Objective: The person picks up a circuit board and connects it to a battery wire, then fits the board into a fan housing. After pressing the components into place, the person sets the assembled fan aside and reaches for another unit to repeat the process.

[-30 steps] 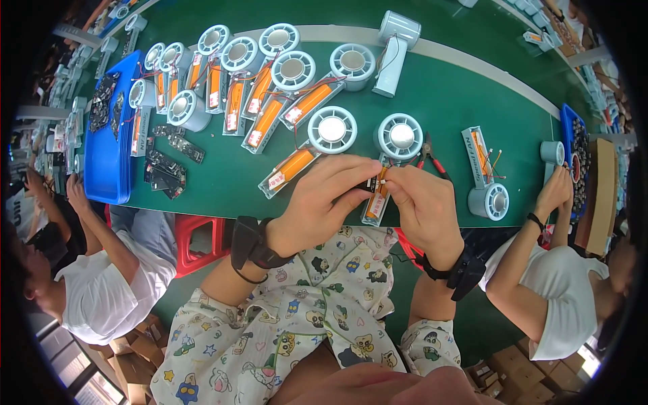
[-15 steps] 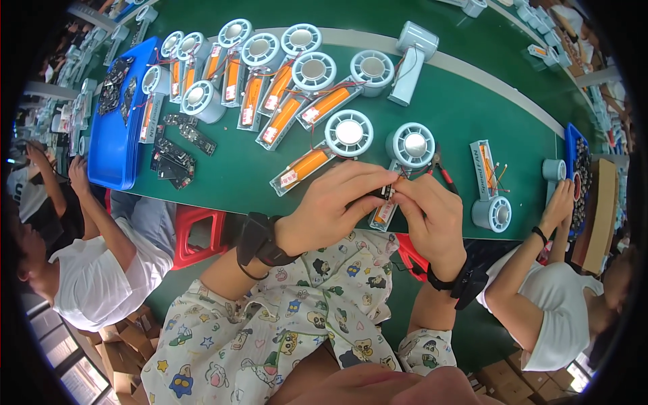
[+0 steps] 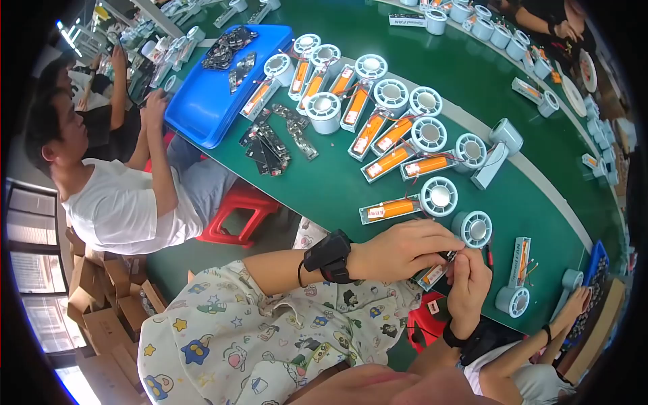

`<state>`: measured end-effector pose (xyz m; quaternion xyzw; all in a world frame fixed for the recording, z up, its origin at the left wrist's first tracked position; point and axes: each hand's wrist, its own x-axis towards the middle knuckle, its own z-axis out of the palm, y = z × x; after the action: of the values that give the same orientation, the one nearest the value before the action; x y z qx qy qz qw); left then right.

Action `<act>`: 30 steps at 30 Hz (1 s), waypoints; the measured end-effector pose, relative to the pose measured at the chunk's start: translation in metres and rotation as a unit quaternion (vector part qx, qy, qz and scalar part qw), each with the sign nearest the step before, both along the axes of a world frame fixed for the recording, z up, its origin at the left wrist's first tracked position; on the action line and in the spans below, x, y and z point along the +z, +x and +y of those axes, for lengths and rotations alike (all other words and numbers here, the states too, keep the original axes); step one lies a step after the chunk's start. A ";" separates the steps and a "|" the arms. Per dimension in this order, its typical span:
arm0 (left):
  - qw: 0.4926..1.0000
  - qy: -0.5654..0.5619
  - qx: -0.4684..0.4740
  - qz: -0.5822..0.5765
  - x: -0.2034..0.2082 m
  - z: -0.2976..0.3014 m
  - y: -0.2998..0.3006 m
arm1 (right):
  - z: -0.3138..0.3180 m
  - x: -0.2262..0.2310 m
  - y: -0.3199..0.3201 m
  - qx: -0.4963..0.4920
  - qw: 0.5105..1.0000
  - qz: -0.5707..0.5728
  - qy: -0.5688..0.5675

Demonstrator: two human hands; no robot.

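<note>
- The left hand (image 3: 407,250) pinches a small black board (image 3: 447,256) by the fan (image 3: 475,229).
- The right hand (image 3: 470,285) is just beside it; I can't tell its grip.
- Best hold the edges softly.

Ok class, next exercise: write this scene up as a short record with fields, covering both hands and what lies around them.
Left hand: appears to pinch a small dark part
Right hand: fingertips at that part; exact grip hidden
Beneath hands: pale blue fan unit, handle partly covered
Nearest neighbour: another fan unit, orange battery in its handle
Surface: green table
Far left on table: blue tray bearing dark circuit boards
Person's left: co-worker in white shirt
</note>
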<state>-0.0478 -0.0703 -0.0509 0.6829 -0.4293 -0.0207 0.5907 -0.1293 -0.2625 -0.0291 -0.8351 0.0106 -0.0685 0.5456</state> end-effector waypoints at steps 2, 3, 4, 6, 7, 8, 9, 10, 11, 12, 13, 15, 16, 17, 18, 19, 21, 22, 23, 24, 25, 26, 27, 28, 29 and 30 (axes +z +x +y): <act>1.000 -0.003 0.004 0.002 -0.001 0.001 0.001 | 0.000 0.001 0.002 0.005 1.000 -0.011 -0.017; 1.000 -0.005 0.005 0.004 -0.002 0.001 0.001 | -0.001 0.002 0.002 0.007 0.999 -0.021 -0.032; 1.000 -0.007 0.006 0.007 -0.002 0.001 0.001 | -0.002 0.002 0.001 0.009 0.998 -0.030 -0.048; 1.000 -0.008 0.002 0.013 -0.002 -0.002 -0.001 | -0.004 0.004 -0.003 -0.007 0.999 -0.020 -0.039; 1.000 -0.010 -0.004 0.017 0.000 -0.004 -0.002 | -0.005 0.005 -0.007 -0.025 0.999 -0.010 -0.030; 1.000 -0.012 -0.012 0.023 0.001 -0.007 -0.003 | -0.006 0.006 -0.012 -0.045 0.999 0.001 -0.022; 0.999 -0.016 -0.022 0.029 0.001 -0.007 -0.002 | -0.005 0.003 -0.013 -0.054 0.998 0.007 -0.027; 1.000 -0.013 -0.009 0.017 0.001 -0.004 0.001 | -0.002 -0.002 -0.008 -0.058 0.998 -0.019 -0.025; 1.000 -0.014 -0.003 0.010 0.002 -0.003 0.002 | -0.002 -0.006 -0.007 -0.067 0.997 -0.041 -0.028; 1.000 -0.014 0.007 0.003 0.002 -0.003 0.003 | -0.003 -0.008 -0.004 -0.072 0.995 -0.063 -0.031; 1.000 -0.024 -0.013 0.015 0.002 -0.003 0.003 | -0.001 -0.006 -0.001 -0.059 0.995 -0.071 -0.035; 1.000 0.007 0.015 0.013 0.002 -0.001 0.003 | 0.002 0.000 0.002 -0.063 0.994 -0.067 -0.051; 1.000 0.000 0.000 0.021 0.001 -0.002 0.003 | 0.004 0.002 0.005 -0.033 0.996 -0.074 -0.049; 1.000 0.000 -0.005 0.021 0.000 -0.003 0.003 | 0.002 0.004 0.004 -0.001 0.996 -0.081 -0.045; 1.000 0.004 -0.004 0.018 -0.001 -0.001 0.004 | 0.000 0.004 0.004 -0.008 0.996 -0.078 -0.049; 1.000 0.008 -0.001 0.015 -0.001 -0.001 0.004 | -0.002 0.004 0.003 -0.002 0.995 -0.080 -0.055; 1.000 0.006 -0.007 0.017 -0.001 -0.003 0.003 | -0.004 0.004 0.001 0.014 0.994 -0.086 -0.064; 1.000 0.006 -0.007 0.018 -0.001 -0.004 0.002 | -0.004 0.003 0.001 0.013 0.994 -0.085 -0.065; 1.000 0.006 -0.007 0.018 -0.001 -0.004 0.002 | -0.003 0.003 0.001 0.003 0.994 -0.095 -0.062; 1.000 0.006 -0.008 0.019 -0.001 -0.004 0.002 | -0.002 0.002 0.001 -0.007 0.993 -0.104 -0.060; 1.000 0.004 -0.007 0.014 -0.001 -0.004 0.001 | 0.000 0.002 0.001 -0.017 0.992 -0.114 -0.058; 1.000 0.004 -0.004 0.009 -0.001 -0.003 0.002 | 0.001 0.002 0.001 -0.015 0.992 -0.114 -0.057; 1.000 0.004 -0.001 0.003 -0.001 -0.003 0.002 | 0.002 0.003 0.000 -0.017 0.991 -0.115 -0.065; 1.000 0.004 0.000 0.004 -0.001 -0.002 0.001 | 0.003 0.004 -0.001 -0.019 0.990 -0.117 -0.073; 1.000 0.003 0.004 0.001 -0.002 -0.002 0.001 | 0.004 0.005 -0.002 -0.021 0.989 -0.118 -0.081; 1.000 0.002 0.007 -0.001 -0.002 -0.002 0.001 | 0.004 0.005 -0.003 -0.020 0.990 -0.117 -0.080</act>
<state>-0.0467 -0.0720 -0.0532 0.6867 -0.4252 -0.0167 0.5893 -0.1326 -0.2586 -0.0241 -0.8620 -0.0427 -0.1774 0.4729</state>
